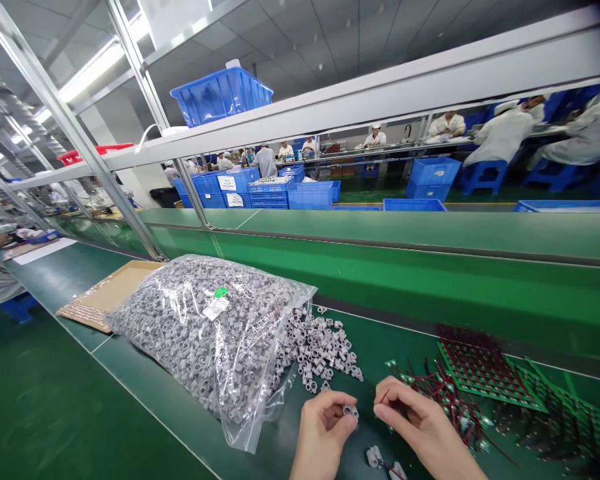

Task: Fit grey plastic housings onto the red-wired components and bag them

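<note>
Small grey cylindrical part (351, 412) is pinched in the left hand (323, 435) at the green bench's (145, 413) front edge, the right hand (423, 423) held just apart, its grip unclear. Clear plastic bag (195, 333), nearly full of such parts, is laid leftward, with red-wired green boards (485, 373) rightward.

A small grey ribbed plastic sleeve (351, 412), pinched in the left hand (323, 433), sits near the desk's (145, 390) near edge.
</note>
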